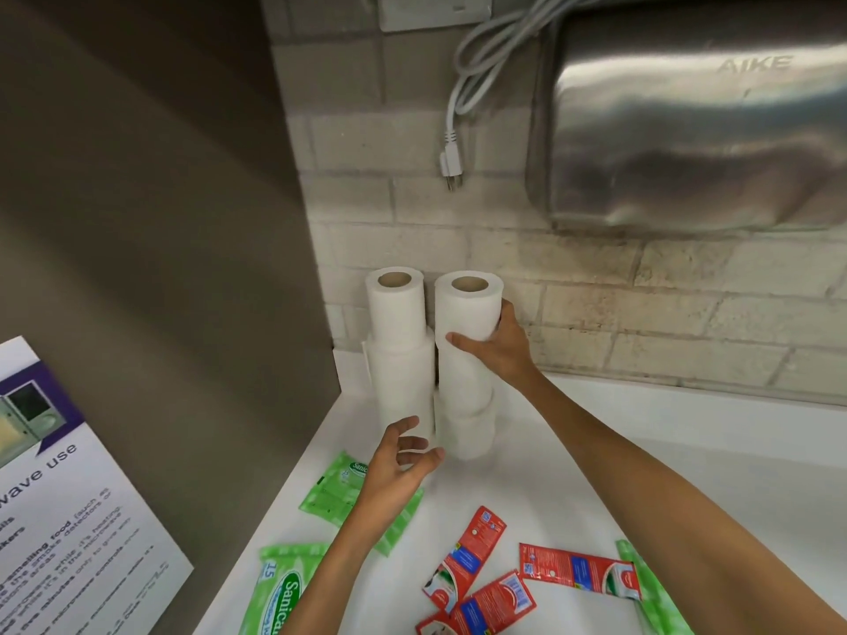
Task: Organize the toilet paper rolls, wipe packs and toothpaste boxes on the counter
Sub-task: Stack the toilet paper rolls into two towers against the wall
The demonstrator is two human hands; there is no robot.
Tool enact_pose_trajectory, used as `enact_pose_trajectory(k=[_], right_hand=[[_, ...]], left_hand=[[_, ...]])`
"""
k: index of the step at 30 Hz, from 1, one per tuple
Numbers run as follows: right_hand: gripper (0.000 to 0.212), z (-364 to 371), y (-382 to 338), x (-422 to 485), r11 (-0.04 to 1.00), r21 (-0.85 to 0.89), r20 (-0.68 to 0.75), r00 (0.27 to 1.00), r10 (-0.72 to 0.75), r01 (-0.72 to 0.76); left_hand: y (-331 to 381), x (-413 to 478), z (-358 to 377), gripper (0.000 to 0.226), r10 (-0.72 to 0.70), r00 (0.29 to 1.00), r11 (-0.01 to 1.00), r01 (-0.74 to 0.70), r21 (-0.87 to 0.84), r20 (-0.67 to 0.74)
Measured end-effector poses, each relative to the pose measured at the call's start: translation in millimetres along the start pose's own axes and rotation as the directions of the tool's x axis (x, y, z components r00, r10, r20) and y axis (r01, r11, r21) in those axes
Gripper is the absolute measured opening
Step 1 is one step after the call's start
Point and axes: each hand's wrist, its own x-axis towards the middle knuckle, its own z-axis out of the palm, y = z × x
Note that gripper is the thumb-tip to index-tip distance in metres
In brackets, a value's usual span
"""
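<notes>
One roll (467, 309) gripped by our right hand (497, 346) atop the stack (463, 405); left hand (394, 469) loose, empty (near base). Off-centre release could topple it.

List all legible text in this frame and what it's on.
"AIKE": hand dryer
"Sanica" (cut off), "15": nearest wipe pack
"wave use": poster; its smaller print is blurred
Toothpaste boxes: print too small to read
</notes>
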Motion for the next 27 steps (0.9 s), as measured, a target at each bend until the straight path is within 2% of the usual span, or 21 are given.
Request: enact_pose_trajectory(k=[8, 22, 27], right_hand=[[0.108, 0.7, 7.3, -2.0, 0.999, 0.013, 0.064, 0.997, -0.032, 0.031], [0.101, -4.3, 9.7, 0.9, 1.000, -0.007, 0.101, 0.995, 0.005, -0.004], [0.106, -7.2, 5.6, -4.1, 1.000, 0.008, 0.138, 0.990, 0.022, -0.024]], left_hand=[[-0.8, -0.8, 6.7, 0.050, -0.014, 1.000, 1.000, 0.014, 0.002, 0.011], [-4.3, -0.9, 6.9, 0.049, -0.018, 1.000, 1.000, 0.018, 0.015, 0.023], [-4.6, -0.6, 7.8, 0.049, -0.025, 0.999, 1.000, 0.024, 0.016, 0.026]])
